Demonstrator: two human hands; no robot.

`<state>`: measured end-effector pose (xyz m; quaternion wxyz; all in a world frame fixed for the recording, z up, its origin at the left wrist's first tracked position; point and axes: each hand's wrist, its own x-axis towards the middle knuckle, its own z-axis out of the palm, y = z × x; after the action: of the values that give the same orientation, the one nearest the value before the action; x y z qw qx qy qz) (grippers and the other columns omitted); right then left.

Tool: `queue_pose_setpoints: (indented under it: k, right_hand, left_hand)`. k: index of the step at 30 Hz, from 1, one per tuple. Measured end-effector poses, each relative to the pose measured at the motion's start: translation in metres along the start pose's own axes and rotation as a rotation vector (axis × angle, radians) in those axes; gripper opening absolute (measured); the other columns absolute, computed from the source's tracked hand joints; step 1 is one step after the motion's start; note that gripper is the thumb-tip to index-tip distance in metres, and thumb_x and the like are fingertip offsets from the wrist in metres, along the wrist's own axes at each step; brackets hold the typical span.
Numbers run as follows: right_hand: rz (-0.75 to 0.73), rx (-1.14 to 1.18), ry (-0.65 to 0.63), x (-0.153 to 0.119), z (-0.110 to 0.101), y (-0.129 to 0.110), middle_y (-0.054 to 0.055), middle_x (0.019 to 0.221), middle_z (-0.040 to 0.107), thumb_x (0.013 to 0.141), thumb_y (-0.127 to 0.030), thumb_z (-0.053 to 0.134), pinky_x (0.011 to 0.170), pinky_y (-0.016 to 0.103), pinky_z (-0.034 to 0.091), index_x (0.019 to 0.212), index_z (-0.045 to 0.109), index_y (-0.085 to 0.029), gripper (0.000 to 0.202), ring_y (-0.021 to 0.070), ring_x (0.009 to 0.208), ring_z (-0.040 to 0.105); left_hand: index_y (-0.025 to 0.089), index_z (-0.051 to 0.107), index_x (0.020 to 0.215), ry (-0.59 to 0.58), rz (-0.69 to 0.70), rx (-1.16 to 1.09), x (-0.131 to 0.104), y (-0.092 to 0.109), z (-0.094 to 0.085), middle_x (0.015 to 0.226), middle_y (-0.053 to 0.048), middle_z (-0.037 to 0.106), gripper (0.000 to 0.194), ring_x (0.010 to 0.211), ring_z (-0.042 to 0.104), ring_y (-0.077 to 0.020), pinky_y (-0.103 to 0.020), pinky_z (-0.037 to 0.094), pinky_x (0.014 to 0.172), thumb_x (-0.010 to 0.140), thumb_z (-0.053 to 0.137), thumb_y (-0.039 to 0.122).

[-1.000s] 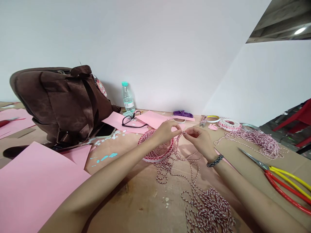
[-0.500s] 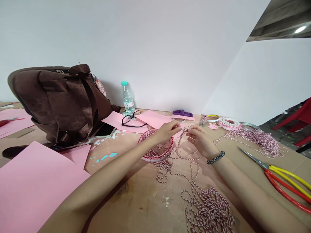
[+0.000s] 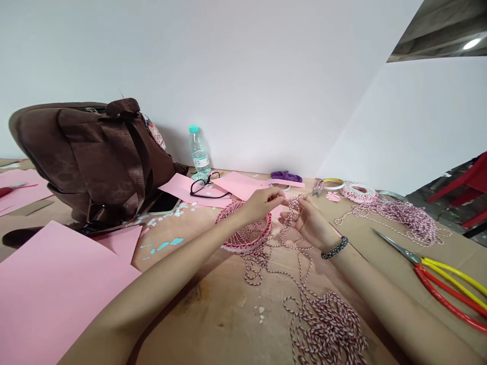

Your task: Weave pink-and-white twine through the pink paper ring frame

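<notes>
Red-and-white twisted cord point(image 3: 292, 208) is stretched and looped between my two hands above the table. My left hand point(image 3: 264, 203) pinches the cord between thumb and forefinger. Facing it, my right hand point(image 3: 310, 220) grips a looped bunch of the same cord with thumb and fingertips, the lower fingers curled. Beneath my left hand rests a round ring-shaped piece point(image 3: 247, 247) wrapped in the cord, with a white and red rim; my hand hides part of it. Strands trail from it to a loose heap of cord point(image 3: 331, 329) at the front.
Large scissors point(image 3: 416, 261) with red and yellow handles lie at the right. Behind them is another cord pile point(image 3: 411, 218). A brown backpack point(image 3: 95, 162), pink paper sheets point(image 3: 61, 299), a water bottle point(image 3: 200, 152) and black glasses point(image 3: 207, 192) occupy the left and back.
My right hand has moved slightly left and turned, showing more palm, with a fuller loop of cord at its fingers. My left hand has hardly moved.
</notes>
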<state>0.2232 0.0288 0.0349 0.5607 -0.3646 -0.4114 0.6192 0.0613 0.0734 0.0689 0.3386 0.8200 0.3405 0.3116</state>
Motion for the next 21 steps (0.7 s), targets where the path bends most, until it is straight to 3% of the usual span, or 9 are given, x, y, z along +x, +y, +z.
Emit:
queue_pose_setpoints:
  k: [3,5,8,13,17,21]
  right_hand:
    - [0.014,-0.022,-0.015,-0.002,0.002,-0.002,-0.005,0.078,0.061,0.078,-0.041,0.059,0.04,0.021,0.027,0.079,0.036,-0.026,0.027,0.0038,0.038,0.031]
    - [0.016,-0.081,-0.004,-0.003,0.0,-0.004,-0.007,0.067,0.053,0.075,-0.039,0.063,0.039,0.02,0.02,0.079,0.04,-0.025,0.027,0.0044,0.04,0.026]
    - [-0.014,-0.253,0.006,-0.001,-0.004,-0.007,-0.007,0.063,0.048,0.071,-0.038,0.068,0.039,0.021,0.022,0.087,0.049,-0.025,0.028,0.0062,0.043,0.03]
    - [-0.28,-0.719,-0.053,0.001,-0.015,-0.017,0.001,0.082,0.058,0.071,-0.035,0.07,0.051,0.026,0.04,0.09,0.059,-0.023,0.025,0.0125,0.065,0.052]
    - [-0.359,-0.924,-0.103,0.001,-0.02,-0.025,0.002,0.084,0.06,0.076,-0.037,0.067,0.048,0.027,0.037,0.092,0.061,-0.023,0.023,0.0109,0.057,0.048]
    - [-0.327,-0.877,-0.132,0.0,-0.023,-0.034,0.004,0.093,0.06,0.077,-0.041,0.066,0.048,0.027,0.039,0.093,0.058,-0.022,0.026,0.0083,0.054,0.045]
  left_hand:
    - [0.018,0.055,0.074,0.02,-0.006,0.013,0.001,0.001,0.0,0.071,0.001,0.055,0.017,0.066,0.047,-0.0116,-0.025,0.035,0.064,0.085,0.044,0.024]
    - [0.018,0.054,0.074,0.056,-0.008,0.037,0.002,0.001,0.0,0.07,0.001,0.053,0.017,0.066,0.046,-0.0117,-0.025,0.035,0.064,0.085,0.043,0.025]
    - [0.018,0.057,0.077,0.071,-0.02,0.04,0.002,0.0,-0.003,0.065,0.002,0.049,0.015,0.062,0.043,-0.0112,-0.025,0.032,0.06,0.084,0.046,0.026]
    - [0.019,0.069,0.077,-0.005,-0.068,0.066,0.001,0.0,-0.01,0.05,0.005,0.035,0.019,0.049,0.029,-0.0089,-0.025,0.021,0.05,0.077,0.062,0.037]
    - [0.019,0.073,0.078,-0.031,-0.044,0.035,0.002,0.001,-0.015,0.059,0.001,0.053,0.02,0.053,0.035,-0.0087,-0.025,0.024,0.051,0.075,0.065,0.037]
    - [0.016,0.072,0.074,-0.038,-0.036,0.004,0.003,0.006,-0.02,0.061,0.0,0.057,0.017,0.053,0.036,-0.0078,-0.024,0.026,0.052,0.073,0.068,0.032]
